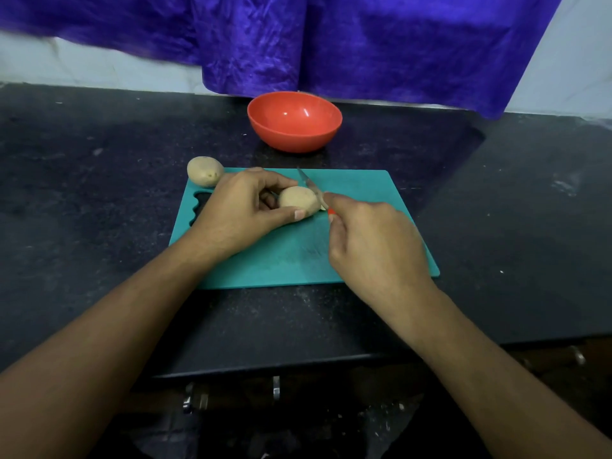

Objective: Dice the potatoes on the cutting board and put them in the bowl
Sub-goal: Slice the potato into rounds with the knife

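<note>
A teal cutting board [364, 207] lies on the dark counter. On it sits a tan potato [296, 198], gripped from the left by my left hand [241, 212], thumb in front and fingers curled behind. My right hand [371, 241] holds a small knife [313, 190] with a red handle, its blade angled down across the potato's right end, where a pale cut edge shows. A second whole potato [205, 171] rests at the board's far left corner. An orange bowl [294, 121] stands behind the board with nothing in it.
The black counter [99, 193] stretches left and right of the board, its front edge close to me. A purple cloth [298, 38] hangs on the wall behind the bowl. The board has a wavy handle cutout [198, 208] at its left end.
</note>
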`<state>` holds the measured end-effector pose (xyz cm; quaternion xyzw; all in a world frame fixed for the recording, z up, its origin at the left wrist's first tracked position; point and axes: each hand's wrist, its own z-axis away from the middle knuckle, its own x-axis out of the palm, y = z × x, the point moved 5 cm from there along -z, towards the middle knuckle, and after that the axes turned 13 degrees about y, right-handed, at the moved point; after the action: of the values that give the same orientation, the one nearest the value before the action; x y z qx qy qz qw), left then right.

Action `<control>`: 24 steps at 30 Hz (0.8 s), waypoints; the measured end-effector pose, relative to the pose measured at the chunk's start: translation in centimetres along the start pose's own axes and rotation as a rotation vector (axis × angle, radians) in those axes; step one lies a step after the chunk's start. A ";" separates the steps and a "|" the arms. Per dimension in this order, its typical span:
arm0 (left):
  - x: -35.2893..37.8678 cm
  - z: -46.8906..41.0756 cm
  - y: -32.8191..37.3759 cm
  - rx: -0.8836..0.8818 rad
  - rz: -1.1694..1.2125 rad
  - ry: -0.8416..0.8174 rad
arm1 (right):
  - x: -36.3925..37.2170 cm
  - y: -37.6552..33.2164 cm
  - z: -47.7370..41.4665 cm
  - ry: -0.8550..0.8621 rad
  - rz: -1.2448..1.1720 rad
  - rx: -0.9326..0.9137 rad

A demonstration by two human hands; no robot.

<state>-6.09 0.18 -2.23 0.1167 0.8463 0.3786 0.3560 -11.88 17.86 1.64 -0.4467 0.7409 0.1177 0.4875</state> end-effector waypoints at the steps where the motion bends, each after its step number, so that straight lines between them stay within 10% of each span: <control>1: 0.0 0.0 0.0 0.001 -0.001 0.003 | 0.1 0.0 0.1 -0.001 0.002 -0.001; 24: 0.0 0.0 0.1 0.043 -0.044 0.040 | 2.0 0.1 1.1 -0.080 0.190 -0.074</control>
<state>-6.09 0.27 -2.19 0.0982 0.8636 0.3545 0.3447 -11.52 17.45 -0.57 -0.3871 0.7550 0.2083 0.4865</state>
